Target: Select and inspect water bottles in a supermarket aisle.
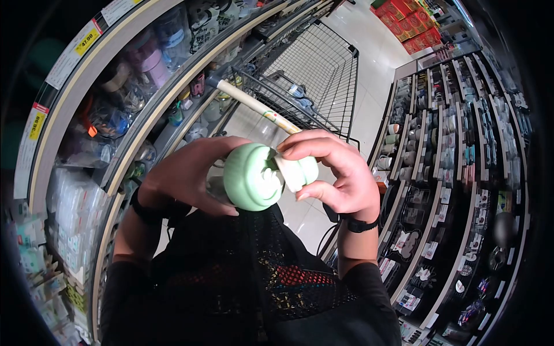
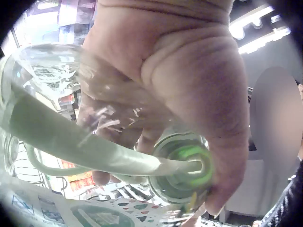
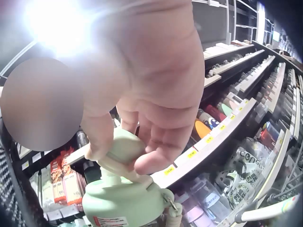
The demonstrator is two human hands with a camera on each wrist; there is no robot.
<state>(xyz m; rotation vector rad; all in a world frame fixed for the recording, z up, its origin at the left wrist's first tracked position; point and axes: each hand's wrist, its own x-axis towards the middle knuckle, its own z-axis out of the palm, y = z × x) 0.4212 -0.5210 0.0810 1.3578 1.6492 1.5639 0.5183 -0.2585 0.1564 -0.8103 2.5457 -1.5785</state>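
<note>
Found clear bottle (image 2: 52,71) before the person's torso, with left hand (image 1: 186,173) wrapped round it. Observed right hand (image 1: 349,173) pinching pale-green lid (image 1: 304,173) between thumb and fingers, tilted up from green top (image 1: 245,180). Could not trace any joint between lid and top, owing to the fingers. In head view, saw little of the clear body, mostly hidden beneath top and by left hand. Through clear wall in left wrist view, made out left fingers and pale straw (image 2: 85,144). Noted small label (image 3: 111,221) and strap (image 3: 173,219), both cut off below in right wrist view. Recorded shopping cart (image 1: 249,101), partly behind right hand. Unable to identify most goods on shelves (image 3: 204,147).
</note>
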